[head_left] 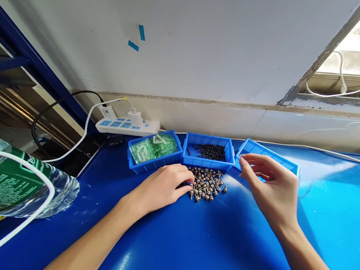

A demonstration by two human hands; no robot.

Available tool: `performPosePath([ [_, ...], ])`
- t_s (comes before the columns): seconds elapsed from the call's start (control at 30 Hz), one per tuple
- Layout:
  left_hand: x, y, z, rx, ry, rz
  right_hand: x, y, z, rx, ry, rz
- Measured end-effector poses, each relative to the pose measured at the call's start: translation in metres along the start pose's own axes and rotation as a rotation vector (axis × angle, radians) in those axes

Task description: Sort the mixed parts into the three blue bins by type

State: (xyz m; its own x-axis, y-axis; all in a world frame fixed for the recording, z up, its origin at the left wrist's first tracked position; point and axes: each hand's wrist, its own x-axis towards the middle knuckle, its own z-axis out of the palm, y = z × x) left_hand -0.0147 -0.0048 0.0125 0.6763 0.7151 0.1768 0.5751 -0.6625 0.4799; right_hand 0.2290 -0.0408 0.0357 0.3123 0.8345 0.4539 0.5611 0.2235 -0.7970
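A loose pile of small metal screws (208,184) with washer-like heads lies on the blue table. My left hand (172,184) rests at the pile's left edge, thumb and forefinger curled together on a screw there. Over the near left part of the right blue bin (271,157) hovers my right hand (271,181), thumb and forefinger tips brought together. Whatever is between those tips is too small to make out. My right hand hides part of that bin's inside. Behind the pile, the middle blue bin (208,161) holds long black screws (211,151).
The left blue bin (153,163) contains green plastic packets (154,147). A white power strip (128,125) with plugs and cables stands behind it, by the wall. At the left are a large water bottle (4,179) and a white cable (42,175) crossing before it.
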Motion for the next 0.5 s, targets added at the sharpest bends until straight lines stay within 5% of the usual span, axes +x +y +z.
performPosePath([
  [0.5,-0.0005,-0.0018,-0.0037,-0.027,-0.052,0.042,-0.0077,-0.0031,0.0088,0.029,-0.163,-0.172],
])
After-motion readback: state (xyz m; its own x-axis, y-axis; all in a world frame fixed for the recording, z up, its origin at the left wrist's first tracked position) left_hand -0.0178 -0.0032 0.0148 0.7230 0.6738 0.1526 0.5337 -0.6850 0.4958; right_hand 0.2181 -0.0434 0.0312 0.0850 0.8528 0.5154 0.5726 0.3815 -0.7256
